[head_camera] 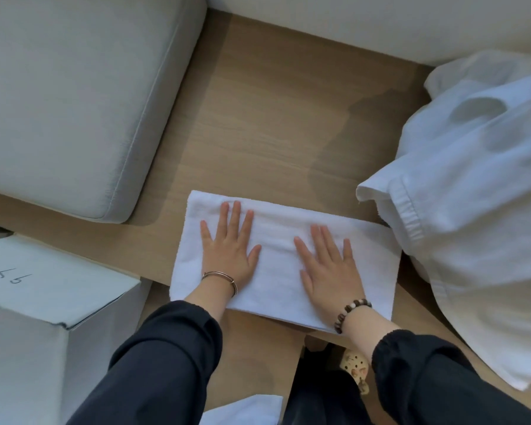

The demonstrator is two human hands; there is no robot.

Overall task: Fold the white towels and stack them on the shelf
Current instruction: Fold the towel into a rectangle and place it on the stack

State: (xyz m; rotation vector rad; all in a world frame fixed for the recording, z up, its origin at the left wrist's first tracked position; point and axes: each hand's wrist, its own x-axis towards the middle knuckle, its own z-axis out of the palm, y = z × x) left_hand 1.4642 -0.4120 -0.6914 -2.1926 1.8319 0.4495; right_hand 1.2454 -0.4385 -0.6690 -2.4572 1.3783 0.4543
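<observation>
**A:** Head view, then. Where's the towel?

**B:** The folded white towel (276, 271) lies flat on the wooden tabletop (273, 118), right at its near edge. I can't make out whether it overhangs that edge.

**A:** And the hands?

**B:** Both lie on it, palms down. The left hand (230, 250) presses the left half, fingers straight and slightly spread. The right hand (328, 265) presses the right half the same way. Neither pinches or curls round anything.

**A:** How many layers in the fold?

**B:** Can't tell. A raised ridge runs across under the fingertips, and a thin layered edge shows at the near right corner. The hands and forearms cover much of the cloth.

**A:** Anything on the wrists?

**B:** A metal bangle (224, 279) on the left and a beaded bracelet (350, 312) on the right, with dark sleeves (166, 363) behind them.

**A:** And around the towel?

**B:** A heap of white linen (472, 194) on the right meets the towel's far right corner and is cut off by the frame. It has a stitched hem, but what the pieces are isn't clear. A grey cushion (74, 87) sits at upper left, cropped. A white box (43, 286) at lower left has handwritten marks I can't read. A scrap of white cloth (246, 409) shows at the bottom edge, mostly out of frame. Between the sleeves is a pale shoe (354, 368) with small charms, partly hidden
</observation>
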